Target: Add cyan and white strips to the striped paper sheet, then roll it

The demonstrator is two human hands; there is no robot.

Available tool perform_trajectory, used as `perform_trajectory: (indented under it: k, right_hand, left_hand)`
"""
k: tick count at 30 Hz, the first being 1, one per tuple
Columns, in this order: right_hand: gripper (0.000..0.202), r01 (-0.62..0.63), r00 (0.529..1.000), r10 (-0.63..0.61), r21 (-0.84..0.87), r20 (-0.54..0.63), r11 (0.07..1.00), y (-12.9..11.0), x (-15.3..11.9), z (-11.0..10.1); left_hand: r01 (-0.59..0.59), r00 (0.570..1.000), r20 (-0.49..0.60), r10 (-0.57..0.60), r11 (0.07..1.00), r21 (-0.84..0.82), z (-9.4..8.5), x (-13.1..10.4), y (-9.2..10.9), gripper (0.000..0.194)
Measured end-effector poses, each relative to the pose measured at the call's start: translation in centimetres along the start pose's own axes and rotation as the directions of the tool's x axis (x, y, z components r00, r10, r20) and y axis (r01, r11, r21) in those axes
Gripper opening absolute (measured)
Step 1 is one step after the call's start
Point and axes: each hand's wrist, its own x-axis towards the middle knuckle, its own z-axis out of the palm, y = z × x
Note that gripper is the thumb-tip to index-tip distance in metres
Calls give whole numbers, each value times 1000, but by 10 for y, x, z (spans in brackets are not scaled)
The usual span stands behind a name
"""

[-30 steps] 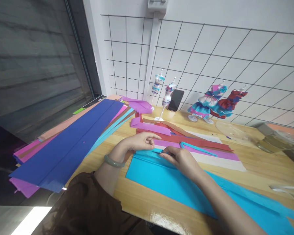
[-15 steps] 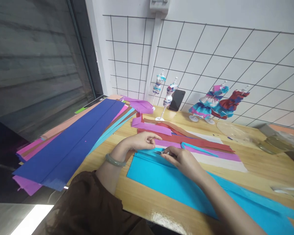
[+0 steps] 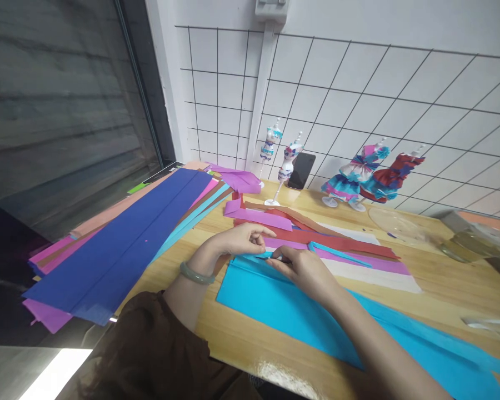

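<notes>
Centre to lower right of frame: turquoise sheet (image 3: 283,308), long, flat on the wooden table (image 3: 233,338), crease lines running lengthwise. Left hand (image 3: 242,240) at its upper-left corner, fingers curled; cannot tell whether they pinch the edge. Right hand (image 3: 302,268) mid-frame, thumb and forefinger closed on a small pointed tool (image 3: 265,257), mostly hidden, dark tip toward the left hand. Narrow turquoise strip (image 3: 345,256), bent, just beyond the right hand, over the purple strip (image 3: 394,265).

Handling, judged by look: sheet very light, thin, soft, crepe-like; probably not slippery, likely to stretch, crumple or tear if tugged. Best hold: fingertips pressed flat near the upper-left corner, close to the tool, no pulling. If lifting, take both ends; one-corner grip would let the length sag. Far end, lower right of frame, has a loose flap; weak spot, don't grab there. Dark blue sheet (image 3: 120,239), left of frame, should handle alike.
</notes>
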Motion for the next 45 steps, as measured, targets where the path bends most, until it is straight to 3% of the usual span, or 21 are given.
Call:
perform_trajectory:
  k: [10,20,26,32,37,45]
  right_hand:
    - [32,-5,1000,6,53,-5,999,-1,2,6]
    - [35,-16,999,20,98,-44,995,4,1,11]
    - [38,-22,997,31,131,-69,991,8,2,13]
    - [39,-54,992,75,195,-101,979,18,9,15]
    - [40,-87,986,115,221,-120,971,25,13,19]
    - [39,-84,982,123,254,-142,963,27,14,20]
  left_hand:
    - [-34,999,-1,34,999,-32,-3,1,-3,59]
    - [-81,995,-60,78,996,-46,-5,2,-1,55]
    - [-47,994,-97,42,997,-53,-11,-2,4,51]
    - [62,955,-284,-80,995,-73,-17,-7,6,35]
    - [141,950,-257,-178,977,-158,-20,-10,5,32]
    - [72,958,-261,-120,980,-185,-18,-2,-6,26]
